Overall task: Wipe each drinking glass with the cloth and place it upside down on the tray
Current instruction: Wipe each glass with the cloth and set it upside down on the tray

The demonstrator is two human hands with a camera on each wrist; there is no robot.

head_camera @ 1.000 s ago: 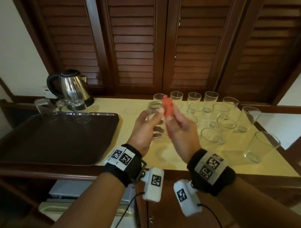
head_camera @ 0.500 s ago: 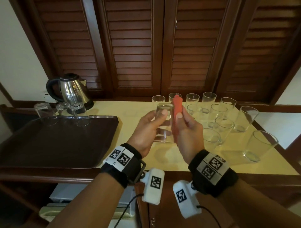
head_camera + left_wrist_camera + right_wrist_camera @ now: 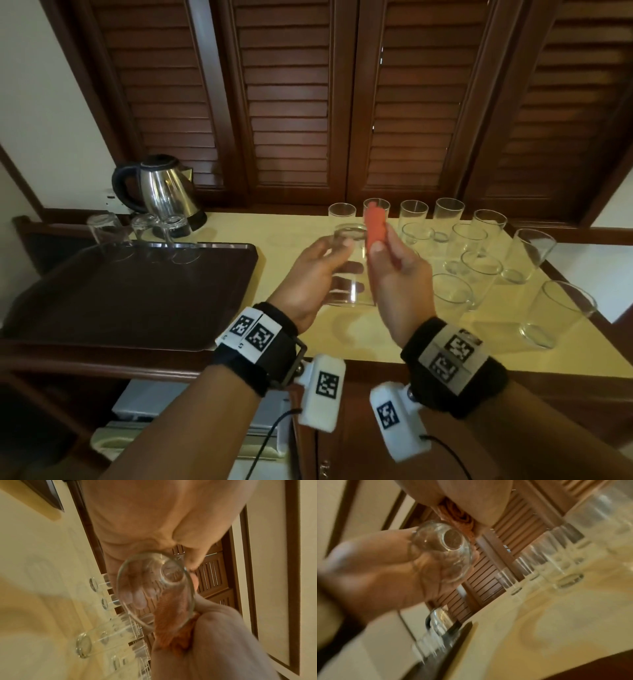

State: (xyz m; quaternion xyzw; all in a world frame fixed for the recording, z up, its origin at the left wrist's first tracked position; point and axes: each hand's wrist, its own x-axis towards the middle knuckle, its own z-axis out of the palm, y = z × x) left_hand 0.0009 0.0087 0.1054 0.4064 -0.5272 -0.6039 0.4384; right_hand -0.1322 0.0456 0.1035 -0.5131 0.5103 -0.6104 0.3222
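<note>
Above the yellow worktop [image 3: 212, 236], a clear inverted drinking glass [image 3: 347, 270] is gripped by the left hand [image 3: 310, 274] so the orange cloth [image 3: 375, 226], pinched by the right hand [image 3: 399, 277], can be rubbed along its wall

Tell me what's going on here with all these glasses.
A person is wiping glasses. The left hand holds one glass base-up over the counter, while the right hand grips an orange cloth against its side. Three glasses already stand upside down at the tray's far edge; many upright ones wait on the right.
</note>
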